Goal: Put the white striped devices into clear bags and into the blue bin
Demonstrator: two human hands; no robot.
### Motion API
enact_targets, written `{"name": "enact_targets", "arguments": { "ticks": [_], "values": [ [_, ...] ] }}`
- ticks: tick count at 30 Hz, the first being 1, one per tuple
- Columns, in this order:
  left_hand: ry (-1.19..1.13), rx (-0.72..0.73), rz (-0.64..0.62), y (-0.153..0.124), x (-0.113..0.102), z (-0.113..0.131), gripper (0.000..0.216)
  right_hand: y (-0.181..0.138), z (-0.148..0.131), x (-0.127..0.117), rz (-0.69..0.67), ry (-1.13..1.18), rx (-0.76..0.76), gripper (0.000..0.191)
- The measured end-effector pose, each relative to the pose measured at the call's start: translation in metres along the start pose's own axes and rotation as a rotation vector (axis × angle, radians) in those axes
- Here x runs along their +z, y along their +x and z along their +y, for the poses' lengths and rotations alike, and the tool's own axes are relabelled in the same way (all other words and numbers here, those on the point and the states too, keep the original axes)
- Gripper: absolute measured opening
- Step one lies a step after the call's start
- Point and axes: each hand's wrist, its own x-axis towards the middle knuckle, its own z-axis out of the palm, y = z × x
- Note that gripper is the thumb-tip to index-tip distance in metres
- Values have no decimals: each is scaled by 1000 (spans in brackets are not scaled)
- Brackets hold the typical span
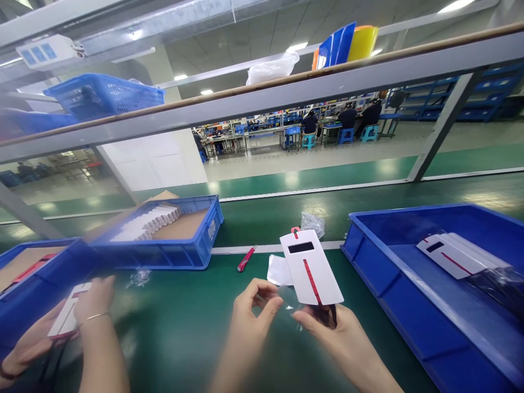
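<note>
My right hand (339, 333) grips the lower end of a flat white device (315, 273) with a dark window, a red stripe and a red loop at its top. A black cord or strap shows below it by my fingers. My left hand (256, 308) is pinched on a piece of clear plastic film (290, 305), which spans the gap towards my right hand. Behind the device, a folded white paper (279, 270) lies on the green table. A red utility knife (246, 259) rests beyond my left hand.
At the left, a co-worker's hands (92, 300) hold a similar white device (67, 316). A blue bin (388, 284) at the right contains more devices (458, 254). Another blue bin (204, 234) holds white parts. Crumpled plastic (313, 224) lies behind; a shelf rail (286, 93) crosses above.
</note>
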Motion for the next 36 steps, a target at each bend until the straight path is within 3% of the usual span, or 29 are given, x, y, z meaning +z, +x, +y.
{"name": "enact_targets", "arguments": {
  "ticks": [3,5,8,11,15,19,23,25,31,36],
  "values": [
    [140,132,205,-7,5,-1,14,0,1,1,47,-9,-16,36],
    [235,227,258,-11,9,1,9,0,2,3,55,-7,-26,36],
    [267,268,134,-14,15,9,6,-1,4,7,25,18,-39,34],
    [179,166,36,-13,17,17,13,-2,6,8,-5,49,-36,31],
    [83,79,-5,-10,14,20,18,-5,3,0,-63,75,4,28],
    [55,100,-54,-10,14,19,16,-6,-5,-11,-106,73,48,41],
    [56,139,-114,-10,18,17,13,-3,-12,-16,-205,74,166,46],
    [84,158,-111,-10,17,16,13,-1,-11,-18,-254,62,143,43],
    [284,316,-26,-13,13,10,13,8,7,-22,-110,-74,22,32],
    [493,515,-87,-16,19,1,9,13,24,-18,-178,-34,15,27]
  ]
}}
